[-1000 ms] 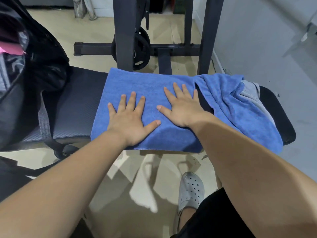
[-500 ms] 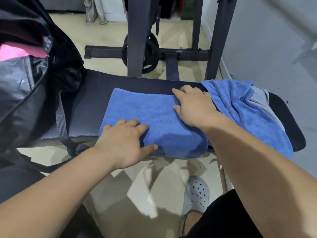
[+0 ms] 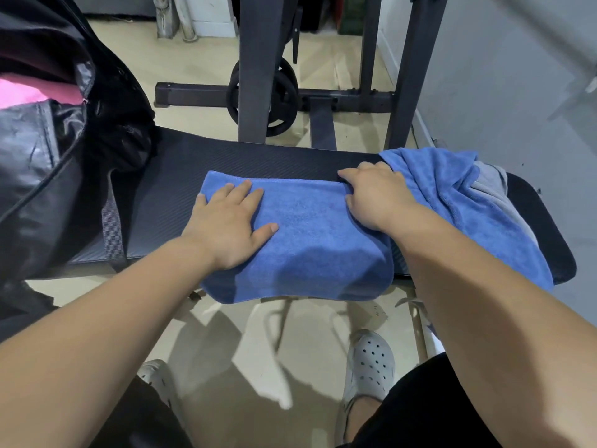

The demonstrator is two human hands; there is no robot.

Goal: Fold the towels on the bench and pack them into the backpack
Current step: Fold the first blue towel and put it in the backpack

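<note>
A folded blue towel (image 3: 310,240) lies across the black padded bench (image 3: 168,202), its near edge hanging over the front. My left hand (image 3: 231,221) rests flat on the towel's left part with fingers straight. My right hand (image 3: 376,195) has its fingers curled over the towel's far right corner and grips it. To the right, a second blue towel (image 3: 452,195) lies crumpled on the bench over a grey towel (image 3: 487,185). The open black backpack (image 3: 48,150) stands at the left end of the bench, with something pink (image 3: 22,95) inside.
Behind the bench stands a dark metal rack (image 3: 255,76) with a weight plate (image 3: 279,98) and a floor bar. A grey wall (image 3: 517,76) runs along the right. My feet in white clogs (image 3: 371,367) stand on the beige floor below the bench.
The towel was folded over towards me, so it is now narrower. My left hand moved from the near edge onto the towel's top. My right hand stayed at the far right corner.
</note>
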